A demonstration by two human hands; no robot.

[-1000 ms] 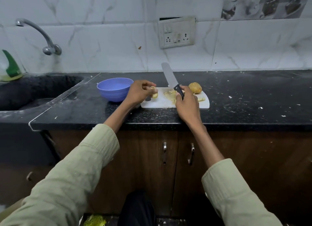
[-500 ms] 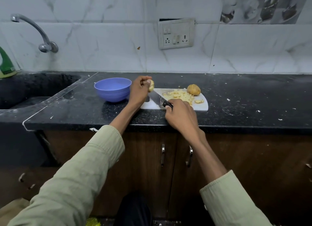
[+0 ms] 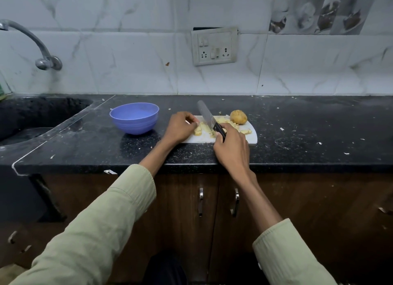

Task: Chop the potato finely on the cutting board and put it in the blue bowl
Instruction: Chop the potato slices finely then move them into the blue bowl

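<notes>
- Both arms wore loose pale green sleeves (image 3: 110, 216), pushed back well short of the fingers.
- Each buttoned cuff (image 3: 274, 233) was ribbed.
- Forearms and hands were bare.

A curved metal tap (image 3: 45, 60) was mounted on the marbled wall tiles (image 3: 127, 51) above a dark sink (image 3: 32, 119). A switch socket plate (image 3: 214, 46) was fixed higher up. Two cupboard handles (image 3: 201, 201) were seen below the speckled black worktop (image 3: 308, 136).
</notes>
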